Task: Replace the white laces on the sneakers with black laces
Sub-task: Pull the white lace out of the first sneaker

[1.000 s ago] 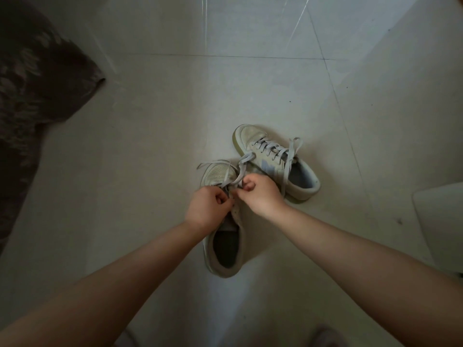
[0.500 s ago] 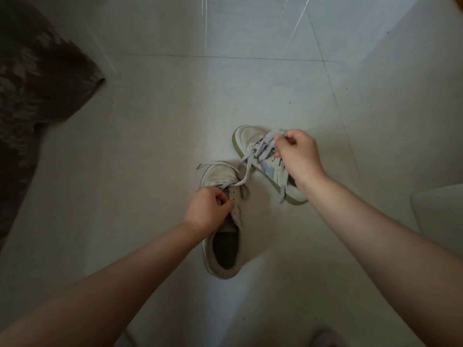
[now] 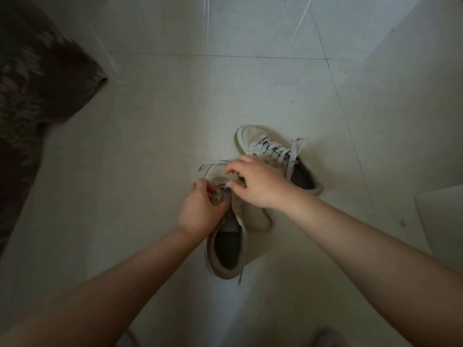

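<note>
The left hand (image 3: 200,209) pinched the near sneaker's (image 3: 240,236) eyelet flap. The right hand (image 3: 258,181), fingers curled, pinched its white lace (image 3: 213,166) at the toe. The far sneaker (image 3: 273,156) lay laced on the floor (image 3: 150,146) just beyond.

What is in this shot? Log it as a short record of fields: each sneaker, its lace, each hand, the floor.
near sneaker: on the floor, upper eyelets bare, white lace left only near the toe
far sneaker: beside it, fully laced in white, untouched
left hand: grips the near sneaker's eyelet flap
right hand: fingers curled over the toe-end lace, pinching it
black laces: none in view
floor: pale tiles
left edge: dark patterned cloth
</note>
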`<state>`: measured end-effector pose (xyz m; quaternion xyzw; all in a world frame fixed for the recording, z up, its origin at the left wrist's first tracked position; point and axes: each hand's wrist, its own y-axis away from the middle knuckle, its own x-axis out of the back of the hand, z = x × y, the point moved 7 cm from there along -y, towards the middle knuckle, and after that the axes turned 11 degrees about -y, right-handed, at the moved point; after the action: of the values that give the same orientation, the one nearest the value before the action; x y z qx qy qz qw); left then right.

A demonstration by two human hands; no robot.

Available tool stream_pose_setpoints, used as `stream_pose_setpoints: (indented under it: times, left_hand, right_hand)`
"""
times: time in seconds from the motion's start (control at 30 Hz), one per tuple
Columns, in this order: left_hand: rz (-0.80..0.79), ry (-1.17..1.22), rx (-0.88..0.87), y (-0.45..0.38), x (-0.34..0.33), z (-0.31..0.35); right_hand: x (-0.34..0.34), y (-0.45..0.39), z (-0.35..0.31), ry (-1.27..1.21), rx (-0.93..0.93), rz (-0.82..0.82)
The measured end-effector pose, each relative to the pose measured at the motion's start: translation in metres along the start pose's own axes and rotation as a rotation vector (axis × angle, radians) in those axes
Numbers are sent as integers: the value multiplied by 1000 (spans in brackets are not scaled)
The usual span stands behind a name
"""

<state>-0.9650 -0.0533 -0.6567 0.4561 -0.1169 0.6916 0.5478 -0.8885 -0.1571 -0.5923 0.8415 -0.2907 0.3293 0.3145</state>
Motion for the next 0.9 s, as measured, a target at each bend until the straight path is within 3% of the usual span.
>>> stream_pose_setpoints:
  times: [0.07,0.13,0.23,0.33,0.5,0.67,0.9]
  left_hand:
    - [-8,20,6,-1,1,0]
    - [-17,38,21,-2,2,-1]
    - [-20,46,18,-2,5,-1]
    - [-26,54,4,-3,6,-2]
    - [-57,3,-16,-6,4,-1]
    - [-78,-12,-43,-6,2,-1]
    - [-91,-1,-49,-6,5,-1]
  right_hand:
    - [-16,-7,0,127,46,-68]
    - [-22,-9,1,208,96,-32]
    - [-18,-2,2,133,153,54]
    - [-10,7,15,3,64,91]
    - [-25,10,25,-99,-101,-174]
    - [-10,-5,9,159,-39,96]
    - [-28,-20,2,182,-51,70]
